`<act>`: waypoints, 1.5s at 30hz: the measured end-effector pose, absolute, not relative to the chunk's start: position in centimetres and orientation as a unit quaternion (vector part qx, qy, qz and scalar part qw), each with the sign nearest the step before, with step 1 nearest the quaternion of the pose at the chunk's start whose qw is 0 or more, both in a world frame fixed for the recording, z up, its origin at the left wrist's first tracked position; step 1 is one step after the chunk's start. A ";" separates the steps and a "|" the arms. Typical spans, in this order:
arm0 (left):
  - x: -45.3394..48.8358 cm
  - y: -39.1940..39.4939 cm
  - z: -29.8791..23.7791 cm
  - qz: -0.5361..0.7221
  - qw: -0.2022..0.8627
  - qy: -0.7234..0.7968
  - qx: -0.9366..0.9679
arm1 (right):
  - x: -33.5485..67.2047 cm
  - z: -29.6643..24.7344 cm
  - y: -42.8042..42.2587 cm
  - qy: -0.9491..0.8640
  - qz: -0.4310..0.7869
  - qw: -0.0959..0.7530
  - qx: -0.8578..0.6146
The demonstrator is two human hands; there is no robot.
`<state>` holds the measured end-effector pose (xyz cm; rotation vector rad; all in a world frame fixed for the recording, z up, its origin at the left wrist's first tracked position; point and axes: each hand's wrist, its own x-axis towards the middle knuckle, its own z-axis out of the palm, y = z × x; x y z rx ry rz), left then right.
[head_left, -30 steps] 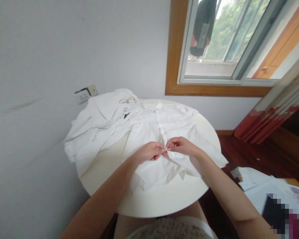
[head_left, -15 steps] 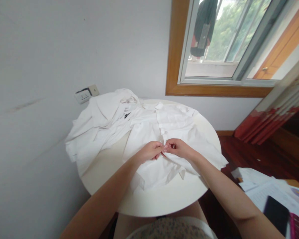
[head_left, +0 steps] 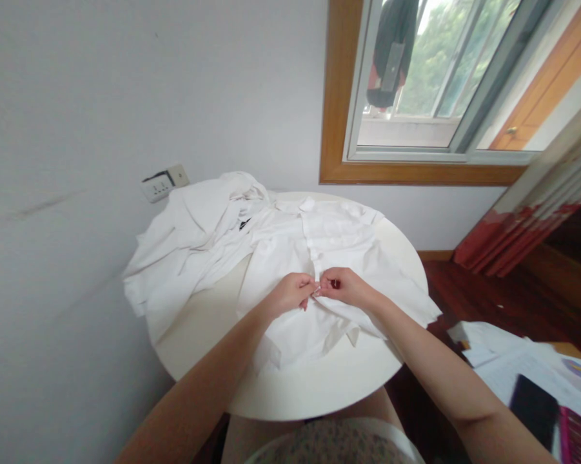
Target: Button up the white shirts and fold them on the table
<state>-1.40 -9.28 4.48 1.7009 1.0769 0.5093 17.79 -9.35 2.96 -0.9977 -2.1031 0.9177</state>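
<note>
A white shirt (head_left: 338, 232) lies spread on a round white table (head_left: 319, 401), its collar toward the wall and its front placket running down the middle. My left hand (head_left: 293, 291) pinches the placket from the left. From the right, my right hand (head_left: 341, 285) grips the same edge between thumb and fingers, the fingertips of both hands nearly touching. Whatever small part of the placket sits between the fingertips is hidden. Below the hands, the shirt's hem is rumpled and partly folded over.
A heap of white garments (head_left: 188, 238) covers the table's left side against the wall. A wall socket (head_left: 157, 187) is behind it. At lower right lie papers (head_left: 503, 361), a dark phone (head_left: 533, 412) and a pink-edged item (head_left: 578, 438). A wood-framed window (head_left: 416, 171) is beyond.
My fingers have shifted slightly at the placket, with the fingertips a little differently placed. The shirt and heap lie as before; the view has moved a little.
</note>
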 end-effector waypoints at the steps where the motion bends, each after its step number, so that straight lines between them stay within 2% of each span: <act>1: -1.4 -9.3 4.4 0.216 0.501 0.446 0.709 | 17.8 3.0 -9.4 -0.797 0.346 0.316 -0.381; 16: -0.7 -9.5 4.3 0.291 0.400 0.405 0.769 | 17.4 4.2 -10.3 -0.800 0.340 0.310 -0.385; 23: -0.7 -9.8 4.7 0.276 0.412 0.433 0.753 | 17.1 4.1 -10.8 -0.810 0.259 0.303 -0.430; 29: -1.1 -9.5 4.7 0.294 0.381 0.401 0.780 | 17.1 3.9 -10.5 -0.799 0.305 0.334 -0.396; 34: -1.0 -9.2 4.2 0.304 0.441 0.395 0.746 | 17.1 4.0 -10.5 -0.791 0.321 0.332 -0.401; 40: -1.1 -9.0 3.8 0.277 0.539 0.364 0.707 | 17.0 4.2 -10.8 -0.804 0.237 0.310 -0.448; 45: -1.6 -9.2 4.5 0.265 0.485 0.369 0.747 | 17.0 3.6 -10.5 -0.797 0.267 0.331 -0.429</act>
